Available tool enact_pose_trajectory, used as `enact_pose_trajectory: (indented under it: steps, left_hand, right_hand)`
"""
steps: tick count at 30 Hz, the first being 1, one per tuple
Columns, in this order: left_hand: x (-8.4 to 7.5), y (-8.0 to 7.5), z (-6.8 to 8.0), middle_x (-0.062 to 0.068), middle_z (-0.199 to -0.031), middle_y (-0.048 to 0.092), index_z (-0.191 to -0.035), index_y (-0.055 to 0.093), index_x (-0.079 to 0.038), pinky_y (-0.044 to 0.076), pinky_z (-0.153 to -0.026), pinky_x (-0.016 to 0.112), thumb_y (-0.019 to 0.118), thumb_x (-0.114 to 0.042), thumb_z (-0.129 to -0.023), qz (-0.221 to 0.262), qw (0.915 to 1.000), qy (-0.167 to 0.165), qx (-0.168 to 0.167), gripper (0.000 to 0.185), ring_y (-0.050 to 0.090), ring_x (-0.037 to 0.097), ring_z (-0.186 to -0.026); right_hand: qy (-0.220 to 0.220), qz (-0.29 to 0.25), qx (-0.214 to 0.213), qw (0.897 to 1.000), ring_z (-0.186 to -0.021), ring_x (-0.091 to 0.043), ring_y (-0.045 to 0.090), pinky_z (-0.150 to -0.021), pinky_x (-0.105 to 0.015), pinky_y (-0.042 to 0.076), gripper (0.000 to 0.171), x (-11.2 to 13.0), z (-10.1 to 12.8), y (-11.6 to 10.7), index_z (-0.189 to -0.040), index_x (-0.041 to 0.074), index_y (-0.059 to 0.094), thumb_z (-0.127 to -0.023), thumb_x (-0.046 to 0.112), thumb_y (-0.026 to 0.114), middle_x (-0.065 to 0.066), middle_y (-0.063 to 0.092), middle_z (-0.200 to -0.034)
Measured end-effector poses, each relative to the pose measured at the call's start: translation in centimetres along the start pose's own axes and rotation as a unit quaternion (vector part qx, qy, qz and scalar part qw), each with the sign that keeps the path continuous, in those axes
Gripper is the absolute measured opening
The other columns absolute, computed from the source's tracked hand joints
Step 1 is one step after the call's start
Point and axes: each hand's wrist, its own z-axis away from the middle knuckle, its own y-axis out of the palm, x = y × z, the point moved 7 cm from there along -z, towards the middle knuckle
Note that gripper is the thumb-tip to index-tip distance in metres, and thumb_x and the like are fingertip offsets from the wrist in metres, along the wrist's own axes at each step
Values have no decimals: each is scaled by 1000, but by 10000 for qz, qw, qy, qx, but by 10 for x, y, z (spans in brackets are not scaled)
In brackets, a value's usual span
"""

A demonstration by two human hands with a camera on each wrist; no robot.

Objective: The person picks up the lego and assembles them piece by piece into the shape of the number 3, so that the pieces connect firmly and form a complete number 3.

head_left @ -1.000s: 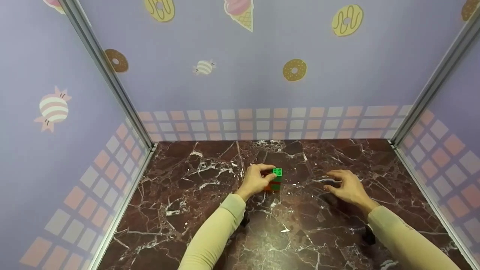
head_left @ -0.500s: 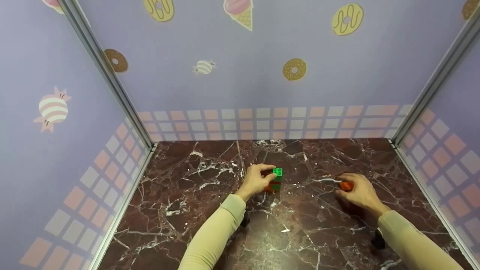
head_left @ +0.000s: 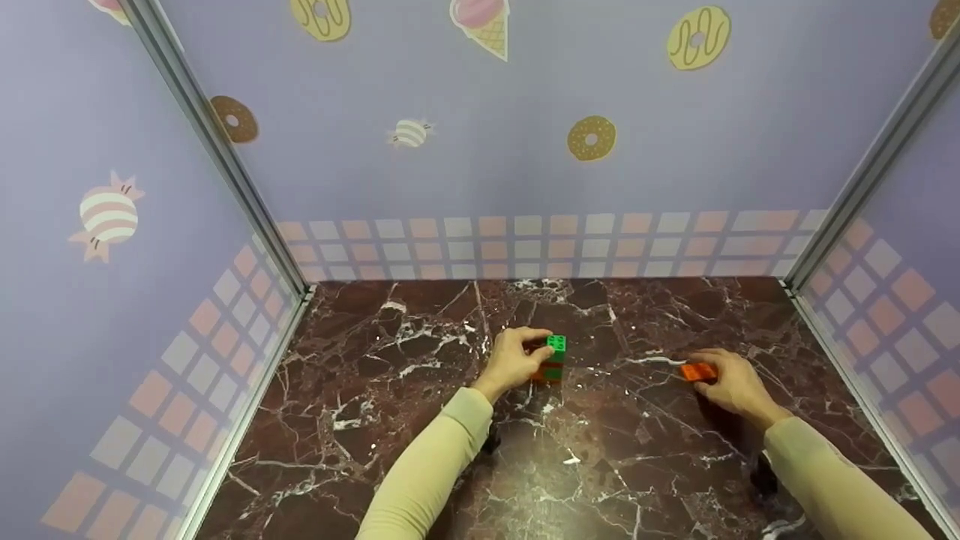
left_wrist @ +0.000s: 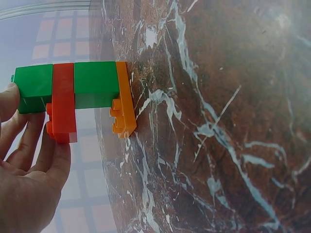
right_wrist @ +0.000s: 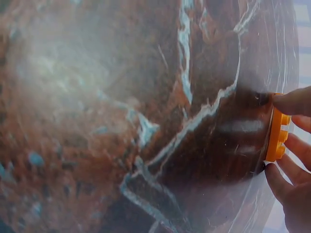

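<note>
Your left hand (head_left: pixel 513 362) grips a small block stack (head_left: pixel 553 360) standing on the dark red marble tabletop (head_left: pixel 420 420), near its middle. Your fingers curl around the stack's side. In the left wrist view the stack (left_wrist: pixel 77 99) shows four layers: green at the top, then red, green, and an orange plate at the base touching the marble. Your right hand (head_left: pixel 735 386) sits well apart to the right, fingers and thumb pinching a flat orange brick (head_left: pixel 699 371) that lies on the tabletop. The right wrist view shows your fingertips (right_wrist: pixel 291 103) at both ends of that brick (right_wrist: pixel 277 135). Lilac walls (head_left: pixel 480 150) printed with doughnuts and sweets enclose the table.
</note>
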Motion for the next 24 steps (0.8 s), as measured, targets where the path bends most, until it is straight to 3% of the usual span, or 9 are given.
enact_pose_trajectory:
  steps: [10, 19, 24]
  left_hand:
    - [0, 0, -1, 15, -125, 85, -129, 84, -5, 67, -100, 41, 83, -12, -101, -8, 10000, -39, 13, 30, 82, 28, -109]
    - [1, 0, 0, 16, -126, 85, -131, 83, -3, 67, -99, 44, 82, -13, -101, 69, 10000, -30, 35, 31, 81, 31, -110]
    - [1, 0, -1, 15, -127, 85, -132, 83, -3, 68, -97, 43, 82, -13, -102, 59, 10000, -46, 26, 31, 82, 29, -110]
  right_hand:
    - [-149, 158, -117, 9997, -114, -54, 74, -101, -69, 57, 36, 1, -3, -4, -122, 0, 83, -86, 3, 88, -28, 80, -124]
    - [-320, 357, -77, 9988, -99, -46, 75, -91, -65, 59, 34, 1, -5, -4, -119, 0, 83, -85, -3, 83, -24, 80, -112]
    - [-365, 363, -116, 9986, -99, -46, 75, -90, -65, 59, 31, 1, -6, -4, -118, -1, 83, -87, -3, 83, -23, 80, -111]
